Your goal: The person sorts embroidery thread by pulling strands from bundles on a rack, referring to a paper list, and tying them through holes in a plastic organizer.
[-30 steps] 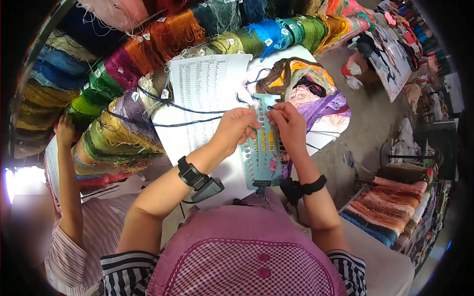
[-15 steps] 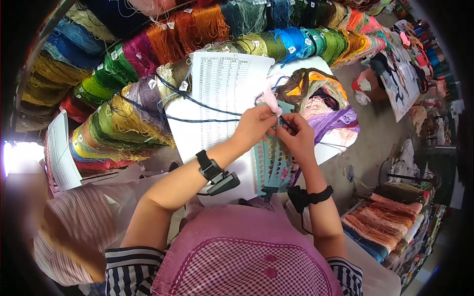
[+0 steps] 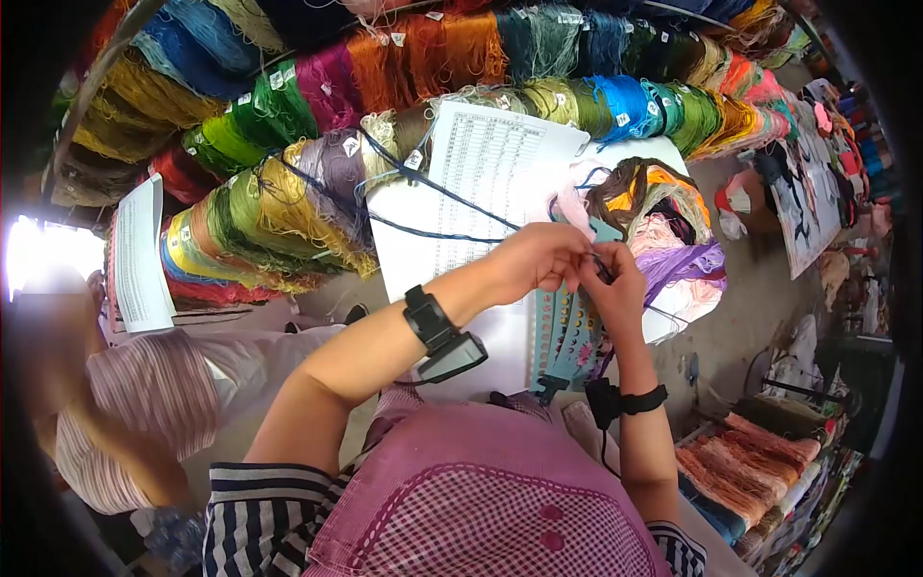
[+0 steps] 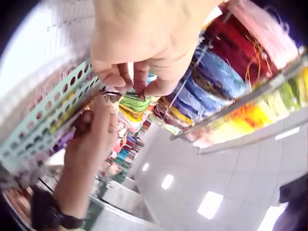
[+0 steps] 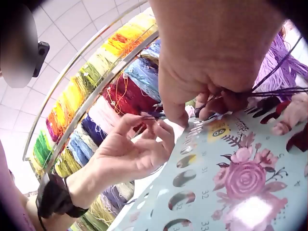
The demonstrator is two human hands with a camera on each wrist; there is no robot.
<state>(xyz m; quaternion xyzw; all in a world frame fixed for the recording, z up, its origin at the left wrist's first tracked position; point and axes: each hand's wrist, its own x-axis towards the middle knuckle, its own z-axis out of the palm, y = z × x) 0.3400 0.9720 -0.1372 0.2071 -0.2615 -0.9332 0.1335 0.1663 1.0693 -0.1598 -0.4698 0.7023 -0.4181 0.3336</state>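
Dark thread (image 4: 120, 93) is pinched at the fingertips of both hands, stretched across a short gap. My left hand (image 3: 540, 262) holds one part with thumb and forefinger. My right hand (image 3: 618, 293) grips it close by, and several dark strands (image 5: 279, 92) trail from its fingers in the right wrist view. Beneath the hands lies a pale teal card (image 3: 547, 351) with rows of numbered holes and a printed pink rose (image 5: 246, 179). The hands cover the card's upper middle in the head view. Coloured threads hang in some of its holes.
A printed list (image 3: 481, 154) lies on the white table. Beyond the card are a pink skein (image 3: 574, 213) and a purple skein (image 3: 678, 266). Racks of coloured thread (image 3: 423, 58) stand behind. Another person (image 3: 144, 413) is at the left; orange-pink skeins (image 3: 745, 447) lie at the right.
My hands have come together over the card, where they were a little apart. The head view has swung, shifting the table rightward. The other person's arm has dropped from the thread rack.
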